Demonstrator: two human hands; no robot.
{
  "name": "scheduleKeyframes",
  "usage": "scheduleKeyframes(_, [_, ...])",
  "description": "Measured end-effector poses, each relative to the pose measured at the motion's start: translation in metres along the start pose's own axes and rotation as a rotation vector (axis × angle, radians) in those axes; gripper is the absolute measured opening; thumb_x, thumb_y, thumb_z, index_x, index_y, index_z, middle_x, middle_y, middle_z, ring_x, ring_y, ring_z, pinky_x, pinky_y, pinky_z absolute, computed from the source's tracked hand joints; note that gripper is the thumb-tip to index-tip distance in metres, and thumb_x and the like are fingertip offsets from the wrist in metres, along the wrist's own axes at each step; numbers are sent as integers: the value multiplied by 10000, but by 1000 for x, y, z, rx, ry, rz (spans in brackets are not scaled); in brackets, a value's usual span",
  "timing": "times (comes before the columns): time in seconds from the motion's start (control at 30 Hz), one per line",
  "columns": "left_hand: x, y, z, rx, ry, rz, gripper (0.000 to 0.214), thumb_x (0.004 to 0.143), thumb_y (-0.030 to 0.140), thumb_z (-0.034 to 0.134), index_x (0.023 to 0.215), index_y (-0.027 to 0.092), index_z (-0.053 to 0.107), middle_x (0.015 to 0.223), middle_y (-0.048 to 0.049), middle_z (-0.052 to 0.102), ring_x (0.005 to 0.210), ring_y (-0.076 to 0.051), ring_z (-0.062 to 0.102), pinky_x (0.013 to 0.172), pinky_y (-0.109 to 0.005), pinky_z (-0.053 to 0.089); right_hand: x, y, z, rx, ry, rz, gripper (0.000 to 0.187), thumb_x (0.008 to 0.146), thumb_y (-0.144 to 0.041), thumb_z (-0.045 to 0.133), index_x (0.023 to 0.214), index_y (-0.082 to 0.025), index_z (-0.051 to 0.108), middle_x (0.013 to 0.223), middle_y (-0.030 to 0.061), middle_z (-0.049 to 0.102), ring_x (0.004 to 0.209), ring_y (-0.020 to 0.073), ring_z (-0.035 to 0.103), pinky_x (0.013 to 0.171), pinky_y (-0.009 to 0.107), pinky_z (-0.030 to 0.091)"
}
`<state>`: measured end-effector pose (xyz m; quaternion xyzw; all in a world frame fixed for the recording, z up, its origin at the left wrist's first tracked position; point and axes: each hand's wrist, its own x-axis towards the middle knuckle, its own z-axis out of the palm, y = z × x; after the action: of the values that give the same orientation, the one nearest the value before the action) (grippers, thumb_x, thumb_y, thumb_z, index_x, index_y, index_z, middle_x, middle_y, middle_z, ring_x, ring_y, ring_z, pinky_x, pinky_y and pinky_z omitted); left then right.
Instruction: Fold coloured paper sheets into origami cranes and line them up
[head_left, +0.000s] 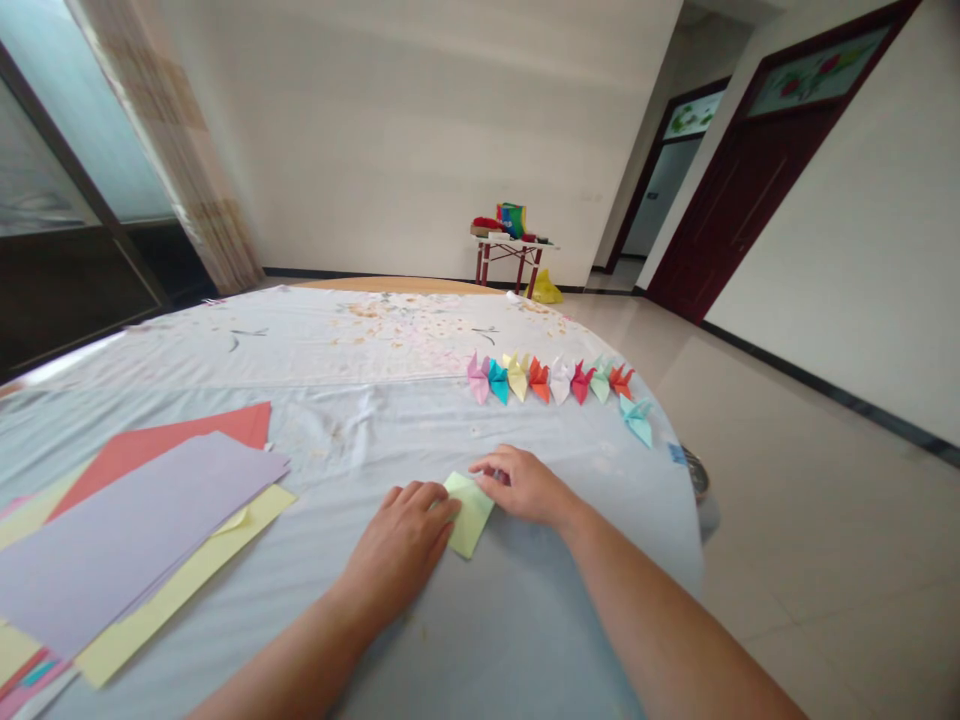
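A small folded piece of pale yellow-green paper [470, 515] lies on the light blue tablecloth [360, 420] near the table's front. My left hand [401, 545] rests on its left edge, fingers curled and pressed down on the paper. My right hand [521, 485] presses on its upper right corner with bent fingers. Beyond my hands stands a row of several coloured paper cranes [551, 380], and a light blue crane [637, 418] sits apart at the right end.
A stack of large coloured paper sheets [135, 530], lilac on top over red and yellow, lies at the left. The table's right edge drops to a tiled floor [810, 480]. A small red table [510, 255] with things on it stands by the far wall.
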<state>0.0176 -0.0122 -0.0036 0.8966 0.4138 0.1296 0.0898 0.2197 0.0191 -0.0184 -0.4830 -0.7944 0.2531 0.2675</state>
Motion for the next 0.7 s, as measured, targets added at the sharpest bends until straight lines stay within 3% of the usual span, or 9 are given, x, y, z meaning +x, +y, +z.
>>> scheduleKeyframes(0.13, [-1, 0, 1, 4, 4, 4, 274, 859, 217, 376, 1028, 266, 585, 999, -60, 576, 909, -205, 519, 806, -362, 368, -1, 11, -18, 96, -139, -91, 371, 683, -15, 469, 943, -187, 669, 860, 18, 554, 686, 92, 516, 640, 198, 410])
scheduleKeyframes(0.23, [-2, 1, 2, 27, -19, 8, 288, 849, 202, 394, 1054, 282, 581, 1024, -66, 564, 932, -212, 510, 808, -363, 370, -3, 10, -25, 84, -218, -173, 416, 651, 18, 490, 956, -201, 668, 909, 23, 560, 843, 128, 530, 778, 238, 412])
scheduleKeyframes(0.33, [-2, 3, 2, 37, -40, 6, 297, 847, 198, 399, 1063, 288, 582, 1048, -70, 553, 963, -221, 499, 814, -371, 369, -3, 6, -26, 22, -254, -200, 383, 662, 12, 533, 946, -204, 674, 907, 29, 575, 904, 150, 519, 866, 276, 387])
scheduleKeyframes(0.7, [-5, 2, 4, -24, 8, -18, 279, 880, 287, 376, 1065, 304, 584, 1067, -49, 550, 982, -207, 484, 846, -387, 343, -1, 11, -25, 38, -271, -195, 141, 787, -186, 591, 902, -176, 672, 871, 45, 580, 890, 150, 525, 845, 277, 409])
